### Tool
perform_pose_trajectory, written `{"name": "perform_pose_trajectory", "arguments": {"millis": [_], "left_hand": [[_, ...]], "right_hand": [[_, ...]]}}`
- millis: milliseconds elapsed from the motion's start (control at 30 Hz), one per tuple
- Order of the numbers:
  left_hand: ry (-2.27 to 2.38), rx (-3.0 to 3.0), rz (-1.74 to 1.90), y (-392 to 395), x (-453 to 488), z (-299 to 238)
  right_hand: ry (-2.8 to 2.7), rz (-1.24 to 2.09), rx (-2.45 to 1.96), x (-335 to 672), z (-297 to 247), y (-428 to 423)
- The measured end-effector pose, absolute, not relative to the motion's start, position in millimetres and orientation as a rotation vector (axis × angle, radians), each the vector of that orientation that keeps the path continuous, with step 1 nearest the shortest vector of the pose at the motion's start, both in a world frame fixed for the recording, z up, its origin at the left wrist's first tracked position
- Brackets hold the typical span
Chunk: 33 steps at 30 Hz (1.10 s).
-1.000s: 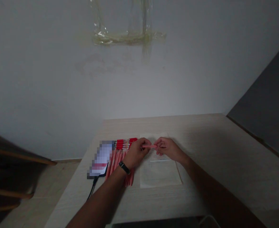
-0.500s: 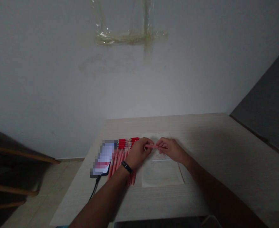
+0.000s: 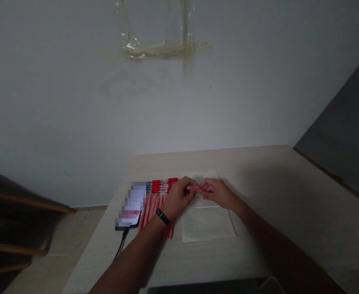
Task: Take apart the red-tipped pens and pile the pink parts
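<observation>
Between both hands lies a slim pinkish-red pen [image 3: 195, 189], held roughly level above an open pale notebook or sheet [image 3: 208, 224]. My left hand [image 3: 180, 195] pinches its left end, a dark band on the wrist. The fingertips of my right hand [image 3: 216, 192] close on its right end. Just left of my left hand, several red pens [image 3: 160, 186] lie side by side. Nearer to me a row of several pink pens [image 3: 150, 208] runs partly beneath my left hand and forearm. The pen's ends are hidden by my fingers.
A phone or tablet [image 3: 133, 206] with a blurred screen lies at the table's left, its black cable [image 3: 122, 245] running toward me. Behind the wooden table [image 3: 277, 228] rises a wall [image 3: 243, 90] with clear tape [image 3: 155, 52]. Wooden bars [image 3: 23, 200] stand at left.
The right hand has shifted slightly left, nearer the left hand, and the pen between them is tilted a little differently. The view has moved slightly.
</observation>
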<state>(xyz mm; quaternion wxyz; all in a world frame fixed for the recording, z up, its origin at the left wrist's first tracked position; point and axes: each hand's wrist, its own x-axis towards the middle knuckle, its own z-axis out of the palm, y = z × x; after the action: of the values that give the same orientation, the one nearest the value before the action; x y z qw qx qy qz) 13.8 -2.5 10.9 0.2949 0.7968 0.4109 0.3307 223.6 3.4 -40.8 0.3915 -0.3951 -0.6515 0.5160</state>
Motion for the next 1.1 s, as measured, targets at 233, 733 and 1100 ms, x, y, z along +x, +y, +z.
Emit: {"name": "perform_pose_trajectory", "arguments": {"millis": [233,733,1100], "left_hand": [[1.083,2.092,0.905,-3,15,14],[1.173,2.121,0.866,1,13,10],[1.193,2.132,0.869,2,13,10]], "right_hand": [[-1.638,1.342,-1.025,223,-35,1],[-1.736,1.063,-1.178,229,-30,1],[-1.849,0.952,-1.178,230,-24,0]]}}
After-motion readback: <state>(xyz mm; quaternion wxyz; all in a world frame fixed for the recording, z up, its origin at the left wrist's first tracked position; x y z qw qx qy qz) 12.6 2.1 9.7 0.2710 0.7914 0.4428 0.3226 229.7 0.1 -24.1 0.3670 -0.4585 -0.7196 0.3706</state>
